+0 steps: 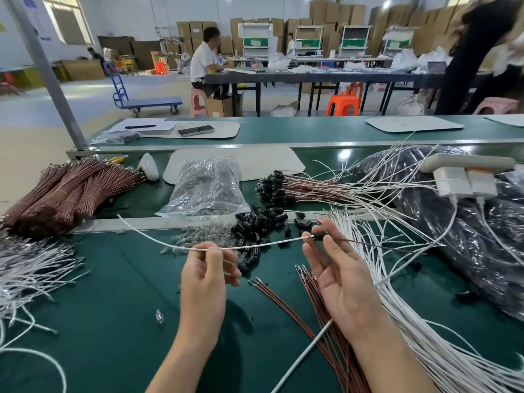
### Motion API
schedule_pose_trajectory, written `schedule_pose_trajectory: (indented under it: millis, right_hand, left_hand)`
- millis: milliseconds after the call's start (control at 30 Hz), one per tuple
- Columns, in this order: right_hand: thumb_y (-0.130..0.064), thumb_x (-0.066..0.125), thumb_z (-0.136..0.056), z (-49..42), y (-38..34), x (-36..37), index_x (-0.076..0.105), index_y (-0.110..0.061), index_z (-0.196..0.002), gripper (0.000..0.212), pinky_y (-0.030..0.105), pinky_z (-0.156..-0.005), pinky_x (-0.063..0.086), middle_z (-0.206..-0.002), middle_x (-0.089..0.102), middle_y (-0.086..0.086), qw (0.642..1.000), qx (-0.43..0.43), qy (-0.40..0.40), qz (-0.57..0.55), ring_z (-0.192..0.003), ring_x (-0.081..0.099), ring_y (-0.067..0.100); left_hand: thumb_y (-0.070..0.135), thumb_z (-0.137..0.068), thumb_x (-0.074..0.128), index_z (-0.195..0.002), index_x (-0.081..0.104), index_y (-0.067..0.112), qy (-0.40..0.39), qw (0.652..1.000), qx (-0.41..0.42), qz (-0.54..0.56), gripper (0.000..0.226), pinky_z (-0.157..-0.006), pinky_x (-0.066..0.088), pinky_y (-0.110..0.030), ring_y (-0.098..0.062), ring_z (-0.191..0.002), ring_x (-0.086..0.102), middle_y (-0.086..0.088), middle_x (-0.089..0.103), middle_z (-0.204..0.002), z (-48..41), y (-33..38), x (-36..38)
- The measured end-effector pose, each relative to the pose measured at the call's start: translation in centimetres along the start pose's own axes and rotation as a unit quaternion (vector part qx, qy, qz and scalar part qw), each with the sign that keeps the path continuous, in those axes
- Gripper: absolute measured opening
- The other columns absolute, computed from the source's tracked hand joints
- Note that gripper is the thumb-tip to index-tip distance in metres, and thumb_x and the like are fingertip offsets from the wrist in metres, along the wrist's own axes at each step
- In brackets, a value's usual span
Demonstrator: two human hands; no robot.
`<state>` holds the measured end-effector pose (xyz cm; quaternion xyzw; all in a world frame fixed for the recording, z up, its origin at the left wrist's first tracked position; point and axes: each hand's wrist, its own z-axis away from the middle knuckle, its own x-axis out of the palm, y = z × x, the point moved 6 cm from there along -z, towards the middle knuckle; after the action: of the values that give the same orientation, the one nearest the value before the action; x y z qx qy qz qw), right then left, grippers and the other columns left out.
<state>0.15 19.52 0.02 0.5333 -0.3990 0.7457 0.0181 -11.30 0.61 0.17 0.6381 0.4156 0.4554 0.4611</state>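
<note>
My left hand [208, 269] pinches a thin white wire [158, 241] between thumb and forefinger; the wire runs up-left to a free end and right toward my other hand. My right hand [337, 270] pinches a small black cap [319, 237] at its fingertips, where the white wire's end meets it. A brown wire [377, 245] leaves the cap to the right. Behind my hands lies a pile of loose black caps [261, 222] and small clear bulbs [198, 236] on the green table [113, 293].
Brown wires [317, 316] and a fan of white wires [402, 307] lie under my right forearm. More white wires [25, 273] sit at left, bundled brown wires [62, 191] behind them. A clear bag of bulbs [207, 188], finished capped wires [286, 188] and black bags [467, 251] stand beyond.
</note>
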Motion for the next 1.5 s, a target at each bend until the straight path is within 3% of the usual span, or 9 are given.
schedule_pose_trajectory:
  millis: [100, 267, 867, 1067, 1400, 1500]
  right_hand:
    - [-0.002, 0.059, -0.087, -0.1, 0.0, 0.1, 0.077, -0.008, -0.109, 0.029, 0.03, -0.075, 0.062, -0.113, 0.073, 0.014, 1.0, 0.001, -0.011, 0.0, -0.096, 0.075, 0.025]
    - [-0.003, 0.059, -0.088, 0.0, 0.1, 0.3, 0.074, -0.013, -0.115, 0.033, 0.03, -0.074, 0.062, -0.122, 0.072, 0.012, 1.0, 0.001, -0.024, 0.019, -0.099, 0.075, 0.025]
    - [0.001, 0.056, -0.092, 0.5, 0.8, 1.1, 0.078, -0.02, -0.108, 0.035, 0.029, -0.073, 0.061, -0.122, 0.072, 0.008, 0.997, 0.027, -0.059, 0.031, -0.102, 0.074, 0.024]
    - [-0.001, 0.063, -0.085, 0.8, 1.6, 1.7, 0.073, -0.016, -0.119, 0.039, 0.031, -0.075, 0.061, -0.126, 0.071, 0.01, 0.993, 0.052, -0.095, 0.052, -0.105, 0.073, 0.027]
    - [-0.009, 0.064, -0.084, 1.6, 3.9, 2.6, 0.062, -0.017, -0.13, 0.047, 0.035, -0.09, 0.06, -0.127, 0.07, 0.007, 0.965, 0.043, -0.152, 0.208, -0.114, 0.069, 0.026]
    - [-0.012, 0.065, -0.083, 1.6, 4.0, 2.7, 0.06, -0.013, -0.126, 0.043, 0.036, -0.091, 0.059, -0.124, 0.072, 0.006, 0.962, 0.037, -0.152, 0.225, -0.113, 0.07, 0.026]
  left_hand:
    - [0.008, -0.103, 0.043, -0.089, 0.052, 0.007, -0.002, 1.0, 0.004, -0.005, 0.017, -0.05, 0.049, -0.023, -0.015, -0.055, 0.057, 0.0, 0.067, -0.073, 0.0, 0.0, 0.0]
    - [0.01, -0.104, 0.042, -0.091, 0.053, 0.006, 0.0, 1.0, 0.008, -0.012, 0.017, -0.05, 0.049, -0.023, -0.014, -0.056, 0.057, 0.002, 0.067, -0.073, 0.0, -0.1, 0.0]
    - [0.013, -0.107, 0.041, -0.097, 0.052, 0.01, 0.0, 1.0, -0.013, -0.013, 0.015, -0.05, 0.05, -0.025, -0.012, -0.058, 0.059, 0.006, 0.068, -0.076, 0.3, -0.1, 0.2]
    - [0.02, -0.107, 0.045, -0.101, 0.057, 0.003, -0.037, 0.999, -0.009, -0.021, 0.021, -0.054, 0.051, -0.025, -0.013, -0.061, 0.06, 0.004, 0.067, -0.078, 0.8, 0.2, 1.0]
    - [0.021, -0.097, 0.061, -0.095, 0.069, 0.017, -0.131, 0.991, -0.02, -0.011, 0.009, -0.056, 0.054, -0.027, -0.015, -0.069, 0.063, -0.004, 0.069, -0.081, 2.0, 0.0, 2.7]
    - [0.02, -0.099, 0.06, -0.09, 0.071, 0.027, -0.137, 0.99, -0.024, -0.012, 0.015, -0.058, 0.055, -0.025, -0.014, -0.072, 0.066, -0.007, 0.071, -0.084, 2.1, 0.0, 2.7]
